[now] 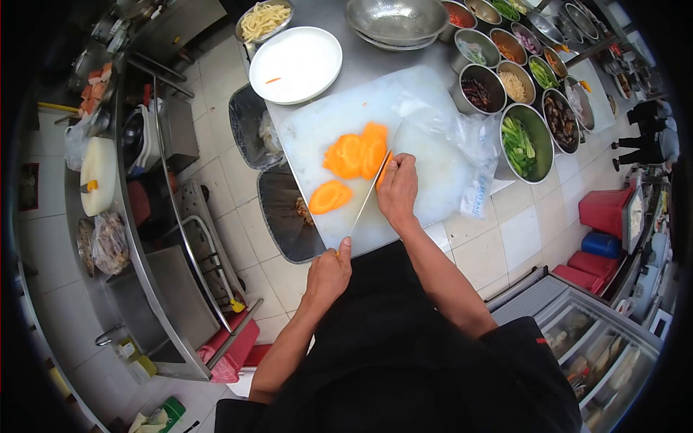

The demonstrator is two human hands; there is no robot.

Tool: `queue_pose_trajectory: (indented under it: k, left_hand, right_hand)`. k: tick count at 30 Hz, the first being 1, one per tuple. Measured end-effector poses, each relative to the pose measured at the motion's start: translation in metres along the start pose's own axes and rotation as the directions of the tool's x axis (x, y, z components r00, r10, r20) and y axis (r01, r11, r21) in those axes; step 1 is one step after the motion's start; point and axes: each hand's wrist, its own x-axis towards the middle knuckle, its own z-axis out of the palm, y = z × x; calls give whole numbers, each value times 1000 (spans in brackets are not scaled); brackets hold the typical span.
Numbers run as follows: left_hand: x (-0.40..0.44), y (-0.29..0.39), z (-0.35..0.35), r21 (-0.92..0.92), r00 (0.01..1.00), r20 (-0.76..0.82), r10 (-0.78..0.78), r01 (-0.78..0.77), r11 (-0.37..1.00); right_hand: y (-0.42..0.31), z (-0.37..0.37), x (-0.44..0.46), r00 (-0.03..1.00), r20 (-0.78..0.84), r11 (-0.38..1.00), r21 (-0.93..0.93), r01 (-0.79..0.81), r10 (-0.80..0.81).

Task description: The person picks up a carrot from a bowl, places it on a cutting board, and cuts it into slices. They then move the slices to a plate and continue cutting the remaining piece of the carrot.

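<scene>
Knife (370, 195), handle clamped in left hand (328, 273); slicing seemingly in progress. Just beyond, carrot (346, 156) on cutting board (307, 135), slices left of the blade, a piece right of it under bunched fingers of right hand (397, 186). Likely calls next for fingertips tucked clear of the edge.

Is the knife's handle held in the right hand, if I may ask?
No, the left hand grips the knife at its handle end, while the right hand is by the far end.
</scene>
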Motion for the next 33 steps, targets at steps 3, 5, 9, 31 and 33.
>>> queue_pose_trajectory:
  k: [3,5,9,31,33]
  left_hand:
    - [-5,-6,-1,-34,1000,-17,19,-19,999]
    - [-17,-8,-2,-48,1000,-15,23,-24,999]
    - [-39,-9,-10,-115,999,-40,35,-39,993]
    - [-19,-8,-9,22,1000,9,-26,26,999]
    - [-16,-3,-15,11,1000,-10,6,-6,1000]
  right_hand:
    - [2,1,1,1000,-1,999,-50,22,-22]
    - [5,3,0,999,-6,995,-91,33,-34]
    - [7,4,1,998,-15,990,-129,52,-54]
    - [7,5,1,996,-36,991,-110,81,-85]
    - [5,5,2,996,-46,992,-104,68,-73]
